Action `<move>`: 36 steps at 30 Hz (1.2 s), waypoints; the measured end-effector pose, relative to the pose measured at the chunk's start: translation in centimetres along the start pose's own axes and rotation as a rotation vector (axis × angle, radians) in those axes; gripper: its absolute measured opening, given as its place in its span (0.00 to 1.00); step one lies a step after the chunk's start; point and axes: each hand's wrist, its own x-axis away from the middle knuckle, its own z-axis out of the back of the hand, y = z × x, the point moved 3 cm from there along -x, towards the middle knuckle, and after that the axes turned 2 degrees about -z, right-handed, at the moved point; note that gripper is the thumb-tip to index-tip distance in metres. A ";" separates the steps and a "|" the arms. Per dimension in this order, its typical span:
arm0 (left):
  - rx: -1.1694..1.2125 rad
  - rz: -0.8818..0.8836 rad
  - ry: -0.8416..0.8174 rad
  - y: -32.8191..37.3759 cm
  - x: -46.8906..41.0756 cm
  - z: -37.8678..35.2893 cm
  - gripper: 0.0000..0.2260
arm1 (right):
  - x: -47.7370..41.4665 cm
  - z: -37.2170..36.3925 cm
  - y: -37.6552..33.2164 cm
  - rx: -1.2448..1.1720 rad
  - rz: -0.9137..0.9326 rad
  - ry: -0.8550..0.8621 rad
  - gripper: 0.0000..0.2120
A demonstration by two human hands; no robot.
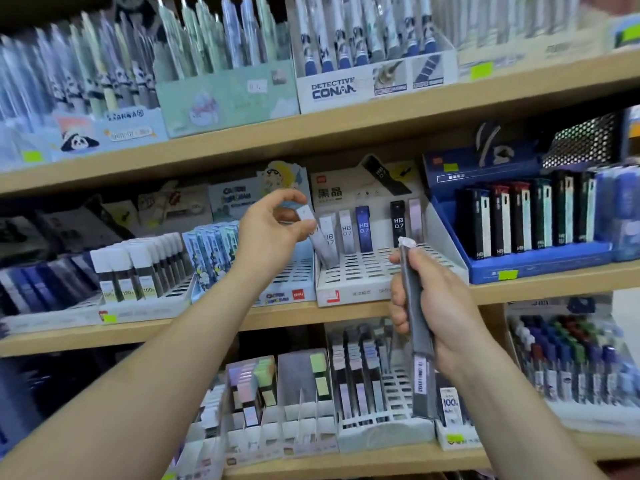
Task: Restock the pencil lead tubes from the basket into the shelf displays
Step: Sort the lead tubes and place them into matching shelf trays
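A pale lead tube (322, 243) pinched at its top by the left hand (270, 230), tilted, lower end at the slots of the white display tray (363, 275) on the middle shelf (207, 329), right hand (443, 306) gripping a long dark pack (417, 327) nearby.

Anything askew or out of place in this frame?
Only the pale tube pinched by the left hand: it leans into the white rack while the tubes behind stand upright. It looks mid-placement, not a fault.

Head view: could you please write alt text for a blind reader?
A person's left hand pinches a pale lead tube at a white slotted display tray on a stationery shelf; the right hand grips a long dark pack.
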 end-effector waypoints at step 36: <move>-0.230 -0.111 -0.194 -0.2 -1.1 -1.5 0.09 | -0.4 -1.4 1.7 -0.051 -0.065 -0.156 0.18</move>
